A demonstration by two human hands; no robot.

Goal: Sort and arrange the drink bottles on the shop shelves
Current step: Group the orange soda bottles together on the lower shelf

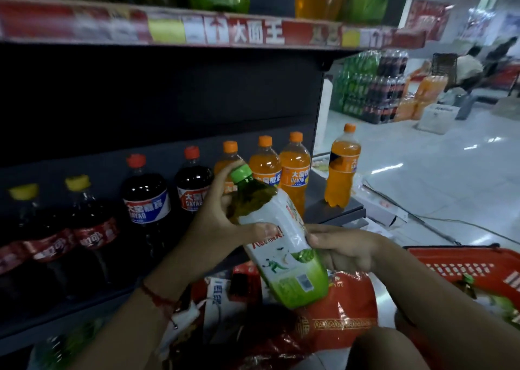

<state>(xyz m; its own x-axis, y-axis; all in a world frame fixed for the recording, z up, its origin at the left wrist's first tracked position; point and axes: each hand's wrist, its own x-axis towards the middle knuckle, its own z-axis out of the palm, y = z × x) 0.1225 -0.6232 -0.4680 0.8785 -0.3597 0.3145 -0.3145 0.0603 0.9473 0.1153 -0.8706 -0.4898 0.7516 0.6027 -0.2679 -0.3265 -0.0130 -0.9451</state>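
Tea bottle point(281, 240) with the green cap hangs tilted between my two hands, in front of the middle shelf point(334, 212). My left hand point(216, 220) curls around its neck and shoulder, my right hand point(343, 250) grips its lower side. I judge the risk is this: when I push it in, it can knock the orange bottles point(292, 169) just behind, because they stand close together.

A dark metal shelving unit point(174, 93) with a dark back panel fills the left side, its upper shelf edged by a red price strip point(213, 31). To the right stretches a pale, glossy tiled floor point(422, 178) catching ceiling light. The far wall point(461, 0) is white, with a red poster point(427, 17).
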